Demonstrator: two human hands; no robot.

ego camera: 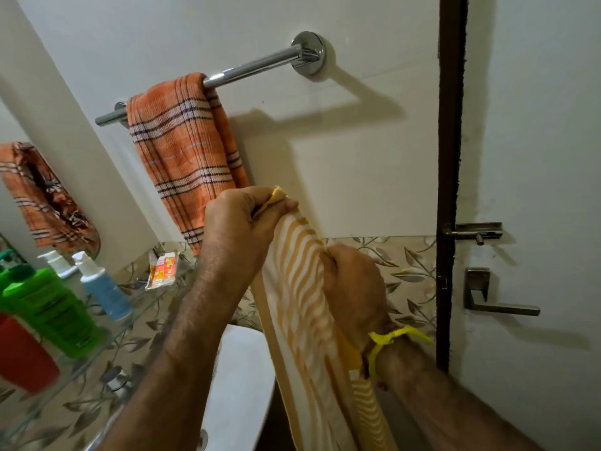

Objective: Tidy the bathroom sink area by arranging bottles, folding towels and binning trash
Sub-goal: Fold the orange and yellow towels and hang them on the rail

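Yellow striped towel [302, 307] hung lengthwise between both hands below the rail. Left hand [240, 222] pinched its top corner, right hand [354, 281] gripped its edge, probably aligning a fold. Beyond, orange checked towel [185, 151] draped over towel rail [253, 68].

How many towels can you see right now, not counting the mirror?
2. An orange plaid towel hangs over the left part of the chrome towel rail. A yellow striped towel is held below it by the left hand and right hand. Others may be out of view.
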